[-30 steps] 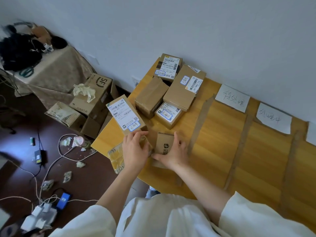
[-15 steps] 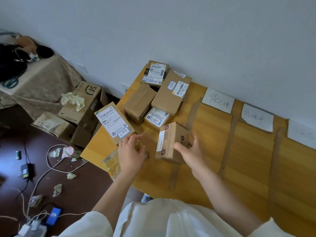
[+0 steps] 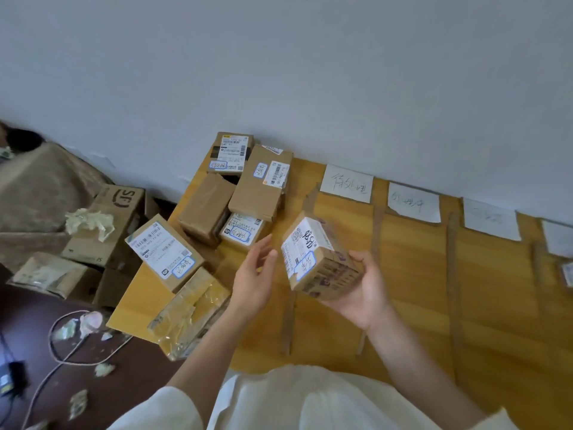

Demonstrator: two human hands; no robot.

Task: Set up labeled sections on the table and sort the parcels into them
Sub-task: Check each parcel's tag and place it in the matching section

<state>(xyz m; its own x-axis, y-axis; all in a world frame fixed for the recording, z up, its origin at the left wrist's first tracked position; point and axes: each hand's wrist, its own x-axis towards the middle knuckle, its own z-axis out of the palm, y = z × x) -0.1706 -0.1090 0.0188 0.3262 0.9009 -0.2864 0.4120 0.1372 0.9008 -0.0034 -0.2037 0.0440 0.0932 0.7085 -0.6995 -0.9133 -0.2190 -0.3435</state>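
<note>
Cradling tilted parcel (image 3: 319, 259), right hand (image 3: 362, 293) label-up.

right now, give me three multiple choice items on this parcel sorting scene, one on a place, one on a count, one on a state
1. Where is the small parcel with the blue-outlined sticker?
A. lifted above the table in the right hand
B. on the floor
C. flat beside the far wall

2. How many white paper labels lie along the wall edge of the table?
A. one
B. four
C. seven

3. What is the left hand doing?
A. gripping the plastic-wrapped parcel
B. open beside the held parcel, holding nothing
C. pressing a paper label

Answers:
1 A: the right hand cups the parcel from below and it is tilted clear of the wood.
2 B: three full sheets show, the first with handwriting, and a fourth is cut by the right edge.
3 B: its fingers are straight and apart from the cardboard.
</note>
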